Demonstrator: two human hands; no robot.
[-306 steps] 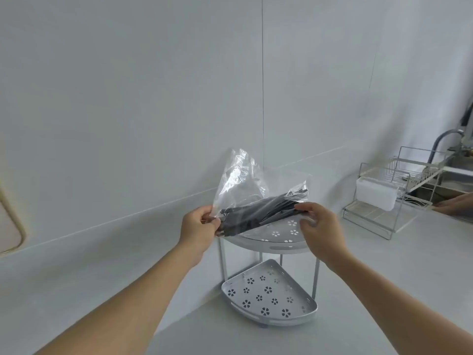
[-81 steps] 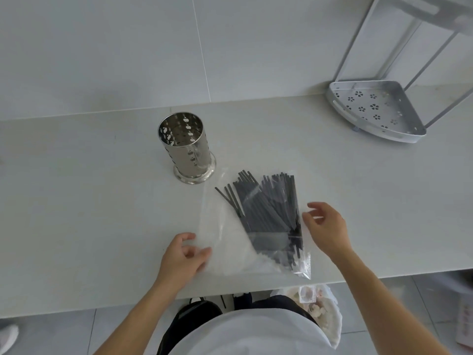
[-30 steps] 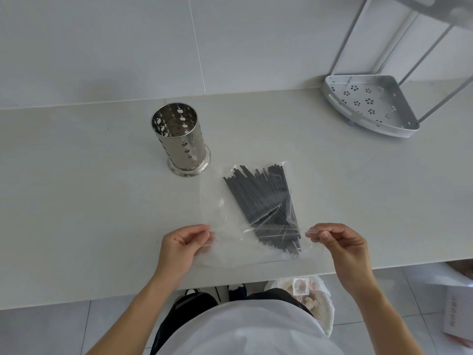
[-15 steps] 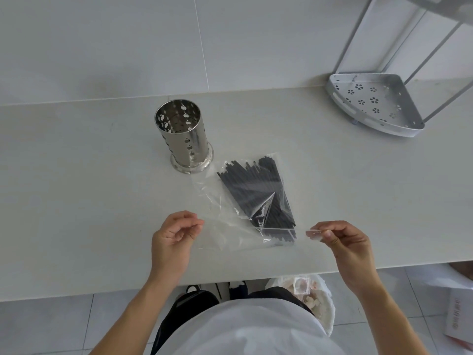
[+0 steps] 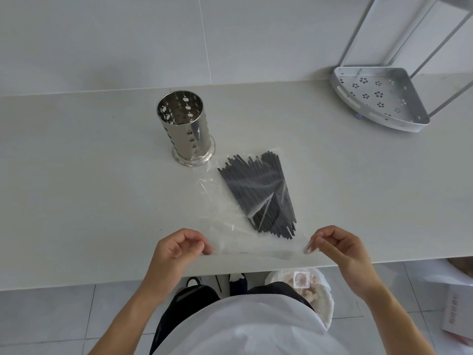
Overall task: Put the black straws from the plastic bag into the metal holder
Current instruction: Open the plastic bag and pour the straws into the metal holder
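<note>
Your left hand (image 5: 179,248) and right hand (image 5: 337,245) each pinch a near corner of the plastic bag (image 5: 230,226), straws (image 5: 261,193) inside, lying on the surface (image 5: 76,188) beside the upright metal holder (image 5: 185,128).

A home kitchen, by the look of it. A pale worktop (image 5: 76,190) runs along a wall of large light tiles (image 5: 102,42). On it stands a perforated metal holder (image 5: 185,126) for utensils; well to the right of that holder sits a corner storage rack (image 5: 378,98) with flower-shaped cut-outs. Below the worktop's near edge, a tiled floor (image 5: 51,316) shows.
</note>
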